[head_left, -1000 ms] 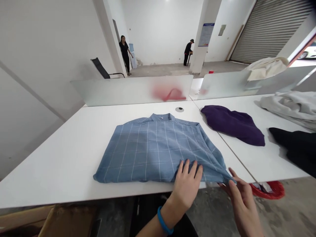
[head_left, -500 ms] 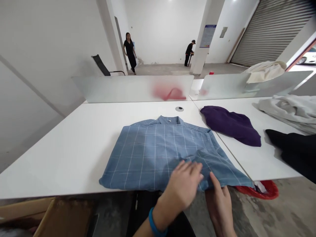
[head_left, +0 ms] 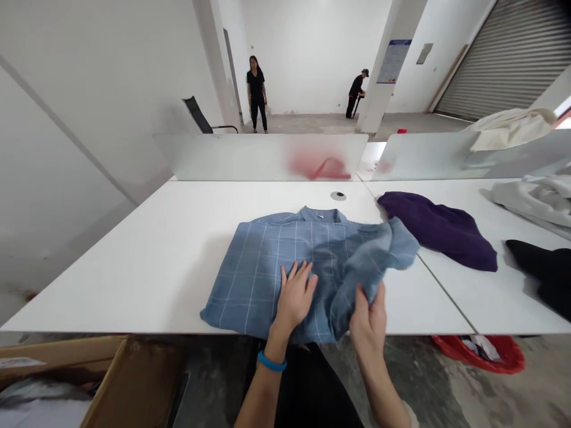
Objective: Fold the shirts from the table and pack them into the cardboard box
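Note:
A blue checked shirt (head_left: pixel 263 267) lies collar-away on the white table (head_left: pixel 134 279) in front of me. My left hand (head_left: pixel 294 297), with a blue wristband, rests flat and open on the shirt's near middle. My right hand (head_left: pixel 369 318) is closed on the shirt's right side and lifts that cloth up and over toward the left, so the fabric bunches and hangs in the air above the table.
A purple garment (head_left: pixel 439 229), a black one (head_left: pixel 542 279) and a grey-white one (head_left: pixel 530 199) lie on the adjoining table to the right. A red basket (head_left: pixel 482 353) sits on the floor. A cardboard box (head_left: pixel 75 380) stands at lower left. Frosted dividers (head_left: pixel 250 157) close the far edge. Two people stand far back.
My right hand took hold of the shirt's right edge and lifted it up and leftward. My left hand slid left to press on the shirt's middle. The view shifted slightly.

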The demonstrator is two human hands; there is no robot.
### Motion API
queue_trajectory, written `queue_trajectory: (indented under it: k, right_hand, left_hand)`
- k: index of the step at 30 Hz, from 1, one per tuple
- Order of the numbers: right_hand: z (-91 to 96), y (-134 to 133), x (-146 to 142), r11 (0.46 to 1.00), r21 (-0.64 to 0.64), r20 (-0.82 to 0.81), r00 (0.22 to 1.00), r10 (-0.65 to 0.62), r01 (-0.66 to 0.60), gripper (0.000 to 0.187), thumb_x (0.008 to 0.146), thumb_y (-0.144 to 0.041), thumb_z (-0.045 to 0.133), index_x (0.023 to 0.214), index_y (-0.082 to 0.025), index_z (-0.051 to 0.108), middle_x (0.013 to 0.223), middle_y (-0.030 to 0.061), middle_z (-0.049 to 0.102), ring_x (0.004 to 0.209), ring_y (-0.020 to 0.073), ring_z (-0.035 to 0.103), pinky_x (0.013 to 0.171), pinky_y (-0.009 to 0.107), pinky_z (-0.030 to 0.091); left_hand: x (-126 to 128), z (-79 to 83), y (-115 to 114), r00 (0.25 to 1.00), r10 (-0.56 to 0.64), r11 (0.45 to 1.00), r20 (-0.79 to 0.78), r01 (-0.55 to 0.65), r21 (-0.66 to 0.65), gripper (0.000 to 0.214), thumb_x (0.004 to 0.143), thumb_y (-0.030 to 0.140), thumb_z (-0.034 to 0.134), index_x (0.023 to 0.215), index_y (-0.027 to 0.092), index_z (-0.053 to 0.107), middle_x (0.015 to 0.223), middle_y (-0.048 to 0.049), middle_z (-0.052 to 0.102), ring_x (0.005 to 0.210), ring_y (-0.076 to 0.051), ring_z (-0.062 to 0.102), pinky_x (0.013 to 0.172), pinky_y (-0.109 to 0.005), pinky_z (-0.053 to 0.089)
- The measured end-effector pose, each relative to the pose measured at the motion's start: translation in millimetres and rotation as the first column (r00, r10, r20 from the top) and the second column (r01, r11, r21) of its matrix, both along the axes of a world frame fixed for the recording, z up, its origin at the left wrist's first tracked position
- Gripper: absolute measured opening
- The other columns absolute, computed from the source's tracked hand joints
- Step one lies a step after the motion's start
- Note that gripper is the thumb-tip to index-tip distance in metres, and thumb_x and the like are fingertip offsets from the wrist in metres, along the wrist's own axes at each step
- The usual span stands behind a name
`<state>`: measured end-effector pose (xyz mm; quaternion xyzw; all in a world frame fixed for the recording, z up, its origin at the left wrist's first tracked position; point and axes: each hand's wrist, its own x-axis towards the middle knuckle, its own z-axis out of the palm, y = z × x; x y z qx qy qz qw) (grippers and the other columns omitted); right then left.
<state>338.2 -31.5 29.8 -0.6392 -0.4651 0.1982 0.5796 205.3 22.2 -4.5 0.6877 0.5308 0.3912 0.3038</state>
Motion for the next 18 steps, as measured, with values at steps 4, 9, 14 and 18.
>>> queue_trajectory:
  k: [4,9,14,18]
  right_hand:
    - [24.6,13,-45,0.820,0.027,0.555,0.691,0.463,-0.572,0.043,0.093,-0.021,0.035,0.134,-0.025,0.047,0.132,0.0072,0.055,0.127,0.0272,0.045,0.107,0.049,0.035]
    - [16.3,8,-103,0.546,-0.282,0.788,0.135,0.601,-0.789,0.047,0.094,-0.016,0.037,0.141,-0.021,0.038,0.144,0.0081,0.044,0.137,0.0301,0.031,0.109,0.055,0.030]
    - [-2.3,5,-122,0.506,-0.367,0.751,0.073,0.656,-0.780,0.047,0.093,-0.014,0.040,0.140,-0.015,0.038,0.144,0.0118,0.044,0.138,0.0285,0.030,0.110,0.055,0.028]
    - [2.2,9,-125,0.585,-0.245,0.705,0.273,0.655,-0.773,0.051,0.094,-0.012,0.035,0.144,-0.018,0.031,0.152,0.0043,0.033,0.142,0.0226,0.021,0.115,0.049,0.024]
  left_hand:
    - [-50,12.3,-7,0.929,0.169,0.982,0.328,-0.130,-0.136,0.062,0.097,0.039,0.004,0.129,0.014,0.050,0.125,-0.0137,0.062,0.114,-0.021,0.060,0.100,-0.044,0.046]
    - [-148,25.8,-49,0.556,0.574,0.812,0.600,-0.483,-0.329,0.063,0.090,0.058,0.025,0.132,0.015,0.043,0.133,-0.0163,0.056,0.117,-0.026,0.058,0.096,-0.045,0.049]
    - [-188,22.2,-71,0.595,0.689,0.725,0.414,-0.566,-0.392,0.070,0.074,0.067,0.050,0.123,0.017,0.052,0.114,-0.0141,0.067,0.107,-0.029,0.062,0.097,-0.048,0.045]
    - [-187,15.8,-68,0.787,0.594,0.789,0.164,-0.531,-0.309,0.057,0.068,0.064,0.059,0.101,0.018,0.065,0.111,-0.0124,0.069,0.110,-0.030,0.060,0.096,-0.043,0.046]
